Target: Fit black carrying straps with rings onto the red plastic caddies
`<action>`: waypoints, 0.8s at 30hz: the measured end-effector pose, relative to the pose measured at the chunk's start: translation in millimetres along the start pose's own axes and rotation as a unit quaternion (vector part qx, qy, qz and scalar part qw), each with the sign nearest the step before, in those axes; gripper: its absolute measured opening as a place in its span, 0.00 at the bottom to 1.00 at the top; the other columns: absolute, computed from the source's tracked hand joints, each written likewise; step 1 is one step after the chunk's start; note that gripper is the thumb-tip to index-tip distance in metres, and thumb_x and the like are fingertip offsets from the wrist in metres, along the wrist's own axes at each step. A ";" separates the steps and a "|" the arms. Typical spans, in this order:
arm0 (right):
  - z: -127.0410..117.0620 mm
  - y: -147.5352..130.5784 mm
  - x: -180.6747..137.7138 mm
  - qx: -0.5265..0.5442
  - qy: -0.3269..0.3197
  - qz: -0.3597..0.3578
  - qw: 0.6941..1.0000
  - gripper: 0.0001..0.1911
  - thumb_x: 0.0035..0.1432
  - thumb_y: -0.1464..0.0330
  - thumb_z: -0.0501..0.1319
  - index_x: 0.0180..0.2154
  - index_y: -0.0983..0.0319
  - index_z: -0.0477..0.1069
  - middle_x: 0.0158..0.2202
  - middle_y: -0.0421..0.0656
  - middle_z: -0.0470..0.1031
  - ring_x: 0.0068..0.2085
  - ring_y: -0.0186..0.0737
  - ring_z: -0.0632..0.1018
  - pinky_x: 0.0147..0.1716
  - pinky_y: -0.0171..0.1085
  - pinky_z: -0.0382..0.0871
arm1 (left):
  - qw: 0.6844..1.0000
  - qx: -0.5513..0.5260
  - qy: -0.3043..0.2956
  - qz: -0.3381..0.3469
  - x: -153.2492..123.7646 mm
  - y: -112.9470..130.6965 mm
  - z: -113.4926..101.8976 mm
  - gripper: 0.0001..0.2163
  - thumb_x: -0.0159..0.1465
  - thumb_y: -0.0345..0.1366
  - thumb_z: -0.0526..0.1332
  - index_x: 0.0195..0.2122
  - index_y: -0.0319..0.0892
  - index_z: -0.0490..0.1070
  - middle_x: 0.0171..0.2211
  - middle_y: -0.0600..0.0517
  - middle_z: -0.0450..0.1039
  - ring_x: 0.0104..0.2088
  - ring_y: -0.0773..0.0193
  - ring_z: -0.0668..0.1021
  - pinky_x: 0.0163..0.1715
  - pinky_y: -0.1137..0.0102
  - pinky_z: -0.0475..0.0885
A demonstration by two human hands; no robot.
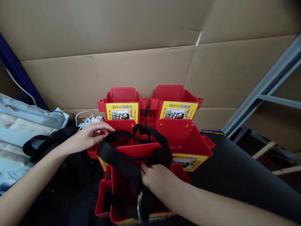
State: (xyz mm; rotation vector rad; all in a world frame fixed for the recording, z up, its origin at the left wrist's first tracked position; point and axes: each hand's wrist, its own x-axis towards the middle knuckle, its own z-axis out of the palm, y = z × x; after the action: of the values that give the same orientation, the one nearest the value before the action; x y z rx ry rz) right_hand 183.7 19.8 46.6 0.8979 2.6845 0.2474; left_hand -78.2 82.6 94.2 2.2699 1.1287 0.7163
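Front red box (119,194) sits on the black table (235,175), well in from its right edge. Black strap (122,163) slants over its back rim; right hand (157,179) nearer, curled inside, grip hidden; left hand (90,135) loosely spread beside the loop.

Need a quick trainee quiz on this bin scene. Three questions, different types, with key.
1. Count: how many red bins are in view?
2. Choose: which hand is reaching into the front bin? (a) left (b) right
3. Fill in: the panels behind the bins are made of ____.

Key:
1. Five: two at the back, two in the middle, one in front.
2. b, the right hand; the left hand is beside the black strap.
3. Cardboard.
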 end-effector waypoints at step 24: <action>-39.4 94.3 -32.5 0.661 0.200 0.165 0.704 0.25 0.53 0.60 0.59 0.52 0.60 0.61 0.20 0.32 0.62 0.18 0.23 0.60 0.14 0.25 0.51 | 0.940 -0.245 0.080 -0.222 -18.4 42.2 48.1 0.19 0.56 0.45 0.60 0.43 0.44 0.55 0.26 0.56 0.69 0.19 0.70 0.72 0.10 0.81 0.58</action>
State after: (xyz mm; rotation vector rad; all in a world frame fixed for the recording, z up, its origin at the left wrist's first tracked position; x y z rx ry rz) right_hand 247.9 71.8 115.0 1.7942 2.7313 -1.8506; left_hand -32.9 35.5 81.5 1.4965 1.3041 0.8850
